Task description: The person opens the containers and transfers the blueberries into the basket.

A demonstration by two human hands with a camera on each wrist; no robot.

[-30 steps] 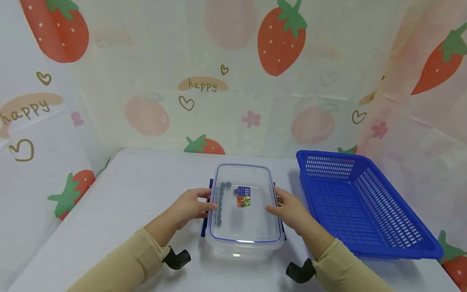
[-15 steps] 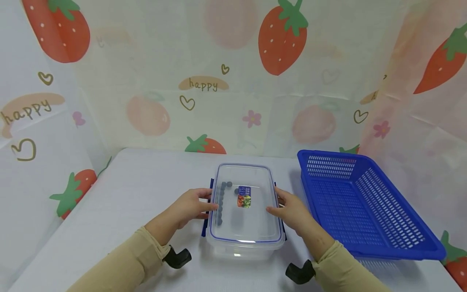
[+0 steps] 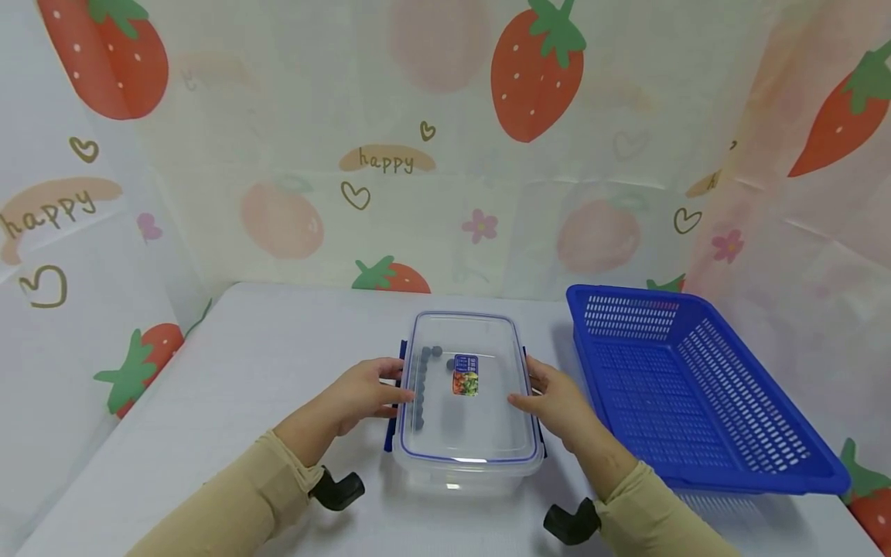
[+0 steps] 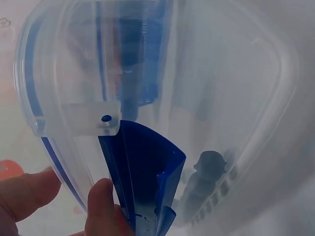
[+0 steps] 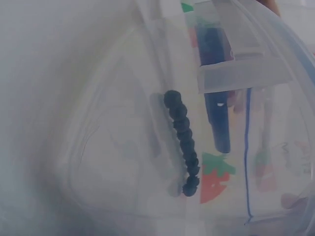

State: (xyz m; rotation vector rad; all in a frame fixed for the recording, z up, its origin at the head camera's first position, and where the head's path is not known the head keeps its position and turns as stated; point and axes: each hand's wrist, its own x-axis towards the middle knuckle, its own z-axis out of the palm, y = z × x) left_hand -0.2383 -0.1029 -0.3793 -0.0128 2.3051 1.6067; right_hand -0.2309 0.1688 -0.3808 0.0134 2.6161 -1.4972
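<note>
A clear plastic food container [image 3: 459, 481] with a blue-rimmed lid [image 3: 480, 422] stands in the middle of the table. My left hand [image 3: 362, 394] grips its left side, thumb on the lid's edge and fingers by a dark blue latch [image 4: 142, 162]. That latch sticks outward in the left wrist view, with a fingertip [image 4: 101, 201] against it. On the opposite side my right hand [image 3: 560, 398] holds the container, thumb over the lid's edge; its other fingers are partly hidden. Inside, several small dark balls [image 5: 184, 140] line up along the left wall. A colourful label [image 3: 465, 375] is on the lid.
A blue perforated plastic basket [image 3: 703, 394] stands to the right of the container. White cloth covers the table [image 3: 278, 333]. Behind hangs a strawberry-patterned curtain [image 3: 445, 201]. A black curved piece is at each wrist, the left one [image 3: 337, 491] beside the container's near corner.
</note>
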